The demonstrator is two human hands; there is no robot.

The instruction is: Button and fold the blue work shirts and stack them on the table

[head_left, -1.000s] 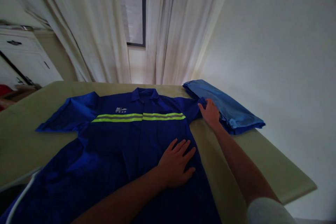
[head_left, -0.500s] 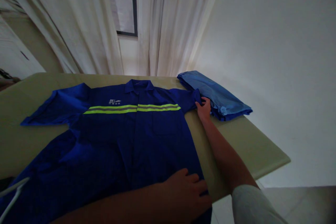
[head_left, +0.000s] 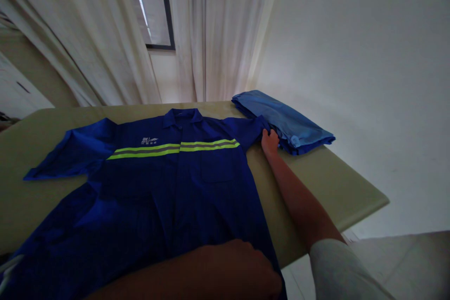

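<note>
A dark blue work shirt [head_left: 168,187] with a yellow reflective chest stripe lies spread flat, front up, on a pale green table [head_left: 316,183]. My right hand [head_left: 269,140] reaches to the shirt's right sleeve end and is closed on that sleeve's edge. My left hand [head_left: 253,269] rests at the shirt's lower right hem near the table's front edge, fingers curled over the cloth. A folded lighter blue garment [head_left: 281,122] lies just beyond my right hand.
White curtains [head_left: 197,33] hang behind the table around a window. A plain white wall stands on the right. The table's right corner ends near a pale floor [head_left: 404,262]. A cabinet edge shows at far left.
My left hand slid down from the shirt's middle to its lower right hem. My right hand closed on the sleeve end. The view shifted a little to the right.
</note>
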